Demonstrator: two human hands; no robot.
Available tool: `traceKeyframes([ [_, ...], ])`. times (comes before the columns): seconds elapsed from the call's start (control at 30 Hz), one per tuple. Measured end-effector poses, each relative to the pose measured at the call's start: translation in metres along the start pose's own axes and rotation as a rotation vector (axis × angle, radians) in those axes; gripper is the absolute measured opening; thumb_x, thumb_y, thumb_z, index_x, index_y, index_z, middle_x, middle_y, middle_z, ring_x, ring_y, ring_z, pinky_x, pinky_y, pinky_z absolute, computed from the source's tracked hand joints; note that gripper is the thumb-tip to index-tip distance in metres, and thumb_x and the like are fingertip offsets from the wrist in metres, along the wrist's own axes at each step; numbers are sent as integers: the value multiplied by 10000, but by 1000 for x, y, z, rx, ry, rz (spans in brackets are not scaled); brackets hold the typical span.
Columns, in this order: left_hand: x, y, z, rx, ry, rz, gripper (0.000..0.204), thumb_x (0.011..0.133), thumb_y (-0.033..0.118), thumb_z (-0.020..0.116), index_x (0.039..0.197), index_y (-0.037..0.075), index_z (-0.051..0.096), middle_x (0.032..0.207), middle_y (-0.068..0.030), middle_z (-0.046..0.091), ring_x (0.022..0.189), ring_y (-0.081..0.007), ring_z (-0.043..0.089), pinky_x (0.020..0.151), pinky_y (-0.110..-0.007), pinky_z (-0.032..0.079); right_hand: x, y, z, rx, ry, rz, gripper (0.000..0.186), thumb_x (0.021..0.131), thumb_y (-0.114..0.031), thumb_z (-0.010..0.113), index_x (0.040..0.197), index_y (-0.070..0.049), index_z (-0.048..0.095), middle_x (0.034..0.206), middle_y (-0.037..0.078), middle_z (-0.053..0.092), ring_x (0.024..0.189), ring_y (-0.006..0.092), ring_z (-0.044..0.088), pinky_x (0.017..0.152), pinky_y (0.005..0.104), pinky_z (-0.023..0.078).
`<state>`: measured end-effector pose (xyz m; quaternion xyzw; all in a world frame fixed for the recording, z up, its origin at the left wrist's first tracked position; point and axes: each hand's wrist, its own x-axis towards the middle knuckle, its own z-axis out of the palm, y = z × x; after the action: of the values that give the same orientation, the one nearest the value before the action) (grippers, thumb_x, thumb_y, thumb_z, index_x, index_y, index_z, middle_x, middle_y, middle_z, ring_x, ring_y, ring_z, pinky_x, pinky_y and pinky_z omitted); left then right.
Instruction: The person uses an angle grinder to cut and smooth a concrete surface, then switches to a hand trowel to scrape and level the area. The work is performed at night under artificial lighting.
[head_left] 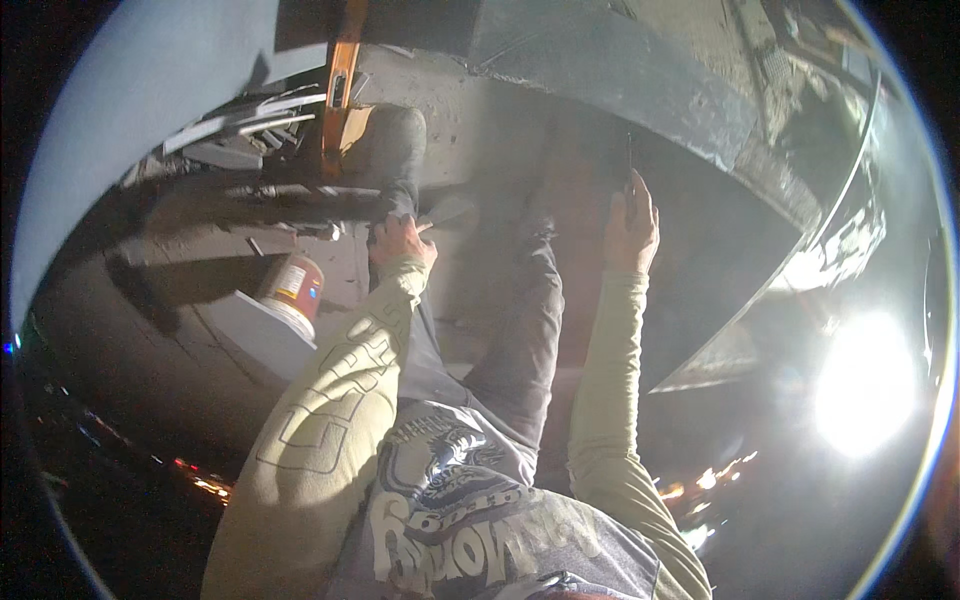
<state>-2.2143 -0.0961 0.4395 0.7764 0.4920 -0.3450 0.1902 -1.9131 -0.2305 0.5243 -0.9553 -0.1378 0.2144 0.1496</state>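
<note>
My left hand (402, 243) is closed, low in front of my left leg. A pale, blurred, blade-like shape (453, 212) shows just to its right, and I cannot make out whether the fingers hold it. My right hand (633, 228) is stretched farther forward, beside a large dark flat surface (700, 250). From its fingertips a thin dark tool (629, 152) points away from me. The tool is seen nearly edge-on, so its kind stays unclear.
An orange spirit level (341, 85) stands ahead on the left, near scrap pieces (245, 128). A red-brown bucket (300, 283) with a pale label is at my left, beside a pale board (262, 332). A bright work lamp (866, 388) glares at the right.
</note>
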Motion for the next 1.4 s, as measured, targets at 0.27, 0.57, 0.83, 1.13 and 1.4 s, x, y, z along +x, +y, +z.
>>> traceKeyframes([
  [0.27,22,78,59,-499,149,-527,349,858,342,756,1101,103,681,1073,-95,652,822,-330,663,739,-487,565,89,-20,-21,-239,-212,-440,485,977,-240,604,1448,-353,577,1196,133,649,1085,327,669,961,464,534],
  [0.57,112,131,37,-2286,-25,-415,405,947,297,756,1234,31,647,1023,-114,722,856,-221,727,677,-298,598,152,-65,38,-454,-297,-1053,431,1015,-296,592,1421,-438,574,998,110,673,892,367,714,765,518,570],
  [0.83,212,222,50,-2684,433,-87,537,860,297,866,1250,16,627,1113,-113,702,996,-225,706,789,-357,631,129,-70,73,-729,-235,-1185,425,1025,-257,561,1428,-392,562,942,111,639,788,364,720,683,527,579],
  [1.13,269,225,61,-2730,800,339,514,866,176,860,1249,78,531,1016,-18,584,705,-120,558,565,-269,521,137,-69,90,-843,-74,-1442,460,1003,-192,555,1440,-334,545,911,138,645,707,380,713,629,499,599],
  [1.4,264,217,66,-2773,653,563,233,918,212,816,912,189,584,796,53,550,650,-92,529,553,-268,480,150,-67,90,-805,-10,-1656,491,994,-178,518,1464,-321,515,911,173,658,813,405,706,732,538,580],
])
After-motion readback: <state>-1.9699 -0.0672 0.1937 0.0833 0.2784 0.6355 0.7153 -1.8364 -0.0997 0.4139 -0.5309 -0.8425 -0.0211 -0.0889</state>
